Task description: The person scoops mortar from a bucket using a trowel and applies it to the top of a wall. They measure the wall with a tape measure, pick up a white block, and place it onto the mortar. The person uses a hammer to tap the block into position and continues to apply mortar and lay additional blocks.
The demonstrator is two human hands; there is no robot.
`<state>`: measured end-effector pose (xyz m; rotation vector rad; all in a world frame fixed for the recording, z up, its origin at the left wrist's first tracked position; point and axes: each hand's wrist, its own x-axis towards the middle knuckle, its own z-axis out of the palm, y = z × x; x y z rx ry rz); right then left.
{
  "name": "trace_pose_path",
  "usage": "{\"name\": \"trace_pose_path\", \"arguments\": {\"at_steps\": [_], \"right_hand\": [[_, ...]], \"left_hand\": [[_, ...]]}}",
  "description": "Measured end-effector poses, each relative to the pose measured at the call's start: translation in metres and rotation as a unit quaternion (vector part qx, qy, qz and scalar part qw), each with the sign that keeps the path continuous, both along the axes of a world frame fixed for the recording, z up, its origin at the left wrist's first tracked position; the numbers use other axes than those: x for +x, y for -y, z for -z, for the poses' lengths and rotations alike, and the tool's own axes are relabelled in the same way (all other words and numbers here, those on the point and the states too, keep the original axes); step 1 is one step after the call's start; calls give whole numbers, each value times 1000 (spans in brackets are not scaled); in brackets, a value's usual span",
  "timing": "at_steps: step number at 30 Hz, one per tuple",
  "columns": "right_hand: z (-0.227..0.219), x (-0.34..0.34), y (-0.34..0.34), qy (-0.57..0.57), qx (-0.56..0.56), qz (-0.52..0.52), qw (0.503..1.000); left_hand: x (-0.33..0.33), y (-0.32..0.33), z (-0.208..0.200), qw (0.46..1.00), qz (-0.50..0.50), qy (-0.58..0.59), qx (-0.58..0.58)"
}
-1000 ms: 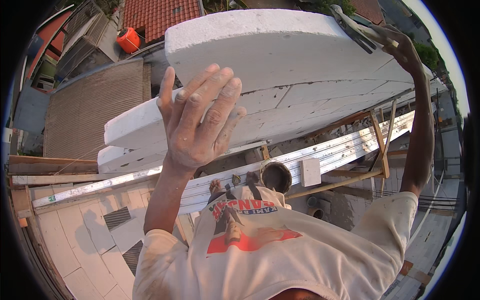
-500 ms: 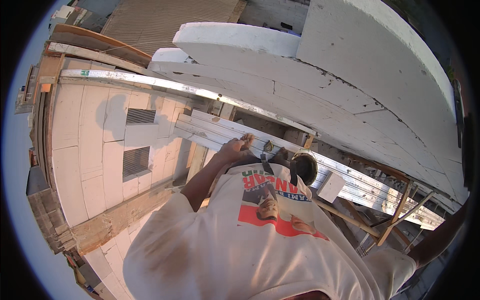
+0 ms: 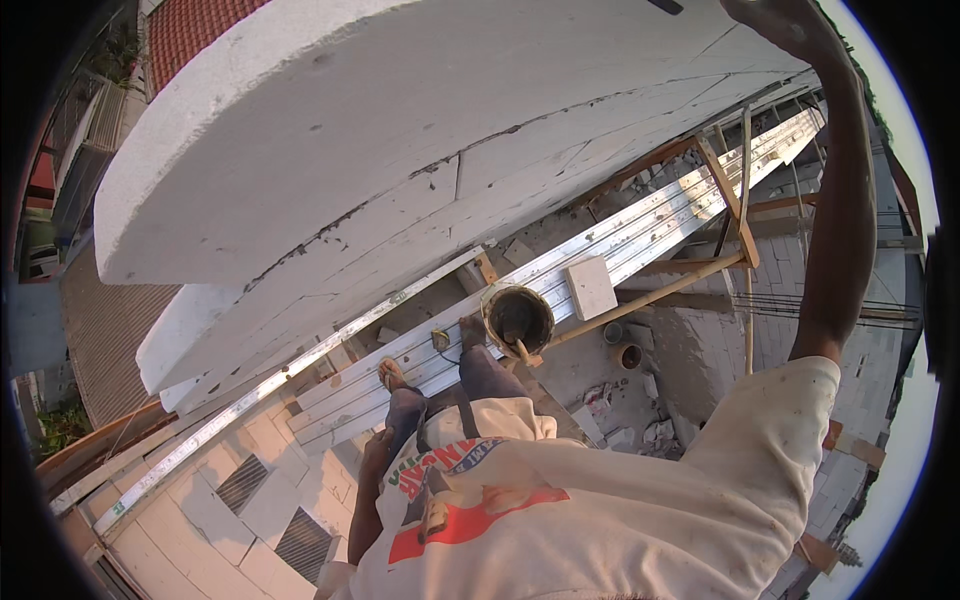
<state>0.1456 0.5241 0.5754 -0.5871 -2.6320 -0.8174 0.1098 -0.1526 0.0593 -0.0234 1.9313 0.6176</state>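
Note:
My right hand (image 3: pixel 785 25) is raised at the far upper right, beside the pale block wall (image 3: pixel 400 130); its fingertips run out near the picture's edge, so its grip is unclear. Part of a dark, narrow object (image 3: pixel 665 6) shows at the top edge, to the left of that hand. My left hand (image 3: pixel 378 447) hangs low by my left thigh, its fingers hard to make out. In front of me a bucket (image 3: pixel 487 312) with grey mortar-like stuff and something dark inside stands on the ribbed metal planks (image 3: pixel 640 235). A white block (image 3: pixel 591 288) lies just right of it.
My feet, one in a sandal (image 3: pixel 390 374), stand on the narrow raised planks. A long metal straightedge (image 3: pixel 270 385) runs beside the wall. Wooden bracing (image 3: pixel 728 205) rises at the right. Far below lie rubble (image 3: pixel 657 433) and round containers (image 3: pixel 627 356).
My view has swung to the right. My right arm has come up from the lower right to the upper right. My left hand has dropped back beside my thigh.

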Motion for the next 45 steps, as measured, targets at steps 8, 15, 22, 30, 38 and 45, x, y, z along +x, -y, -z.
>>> {"name": "trace_pose_path", "arguments": {"at_steps": [8, 15, 22, 30, 38, 45], "right_hand": [[146, 89, 44, -510, -373, -130, 764], [562, 189, 434, -165, -763, 352, 517], [626, 202, 522, -76, -830, 458, 308], [1003, 116, 506, -81, -732, 348, 580], [1120, 23, 459, -22, -702, 497, 510], [1065, 15, 543, -69, -828, 400, 387]], "left_hand": [[-81, 30, 68, 985, 155, 41, 55], [-137, 14, 42, 964, 157, 213, -28], [-156, 57, 181, 907, 409, 101, -28], [-102, -46, 218, 777, 535, -163, -288], [-108, -16, 241, 792, 515, -227, -236], [-122, 8, 236, 806, 507, -257, -166]]}}
